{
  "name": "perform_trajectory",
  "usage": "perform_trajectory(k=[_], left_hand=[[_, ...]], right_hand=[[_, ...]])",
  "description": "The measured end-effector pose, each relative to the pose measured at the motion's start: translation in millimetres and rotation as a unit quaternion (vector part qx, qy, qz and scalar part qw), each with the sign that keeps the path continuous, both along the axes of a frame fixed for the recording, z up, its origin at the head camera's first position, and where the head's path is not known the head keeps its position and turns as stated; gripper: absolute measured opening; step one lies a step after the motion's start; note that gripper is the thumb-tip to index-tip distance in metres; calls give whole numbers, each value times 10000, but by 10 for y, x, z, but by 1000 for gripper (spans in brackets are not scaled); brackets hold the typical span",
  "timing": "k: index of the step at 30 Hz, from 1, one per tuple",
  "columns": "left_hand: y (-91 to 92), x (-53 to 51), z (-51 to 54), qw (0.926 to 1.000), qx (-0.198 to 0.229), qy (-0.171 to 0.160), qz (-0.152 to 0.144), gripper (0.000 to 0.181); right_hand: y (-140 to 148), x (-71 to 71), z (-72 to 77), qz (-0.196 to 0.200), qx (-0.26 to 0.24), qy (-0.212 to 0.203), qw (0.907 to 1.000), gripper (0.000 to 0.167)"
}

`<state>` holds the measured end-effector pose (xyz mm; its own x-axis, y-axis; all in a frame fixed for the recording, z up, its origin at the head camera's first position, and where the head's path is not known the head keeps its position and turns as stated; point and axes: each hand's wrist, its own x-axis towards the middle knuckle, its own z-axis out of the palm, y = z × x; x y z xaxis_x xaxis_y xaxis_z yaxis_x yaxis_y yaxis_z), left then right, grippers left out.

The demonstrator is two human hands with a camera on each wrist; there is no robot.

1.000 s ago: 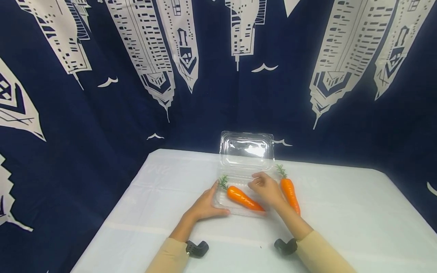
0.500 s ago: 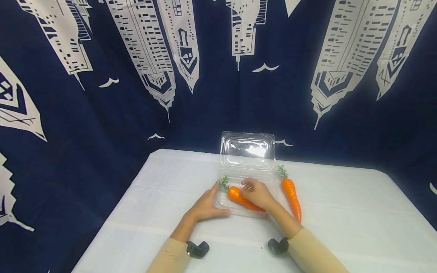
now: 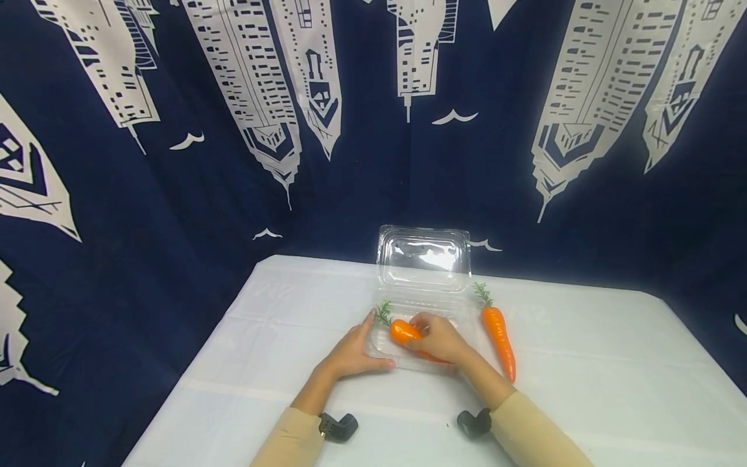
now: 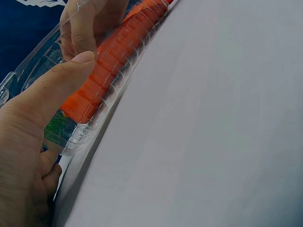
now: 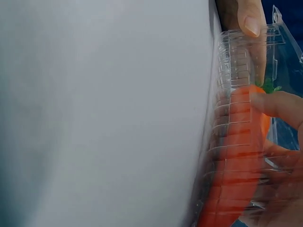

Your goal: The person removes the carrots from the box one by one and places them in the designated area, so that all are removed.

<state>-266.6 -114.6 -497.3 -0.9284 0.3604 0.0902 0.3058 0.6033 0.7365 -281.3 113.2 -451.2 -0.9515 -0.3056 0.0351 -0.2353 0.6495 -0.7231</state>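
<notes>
A clear plastic clamshell container (image 3: 414, 364) stands on the table with its lid (image 3: 421, 259) raised at the back. Inside lies an orange carrot (image 3: 403, 331), its green top at the left. My left hand (image 3: 349, 353) holds the container's front left corner, thumb along the front and fingers by the left side. My right hand (image 3: 441, 338) reaches into the container and grips the carrot around its middle, covering part of it. In the right wrist view the thumb and fingers lie on either side of the carrot (image 5: 236, 156), seen through the ribbed wall.
To the right of the container a second carrot (image 3: 497, 334) lies on the white-covered table (image 3: 589, 363), green top pointing away. A dark blue curtain (image 3: 373, 188) printed with white buildings hangs behind the table.
My right hand has moved left and down over the carrot in the container, and its fingers have closed on it. The left hand has stayed at the container's corner.
</notes>
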Motion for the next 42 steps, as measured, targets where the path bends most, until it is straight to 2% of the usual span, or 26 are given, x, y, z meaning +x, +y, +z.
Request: perform_trajectory(k=[9,20,26,33,42], left_hand=[[6,-3,3,10000,-23,23,-28,121],[15,-16,5,10000,2,60,-78,121],[7,-18,9,9999,-15,63,-104,121],[4,-13,29,9998,118,78,-141,123],[-3,-14,3,9996,271,-22,-100,124]], right_hand=[[-12,14,-24,50,201,-64,9998,46],[21,-13,2,-160,98,176,9997,51],[49,-33,72,-300,-22,341,9990,52],[106,-51,220,-526,-162,468,9974,52],[248,-70,339,-956,-401,453,9936,56]])
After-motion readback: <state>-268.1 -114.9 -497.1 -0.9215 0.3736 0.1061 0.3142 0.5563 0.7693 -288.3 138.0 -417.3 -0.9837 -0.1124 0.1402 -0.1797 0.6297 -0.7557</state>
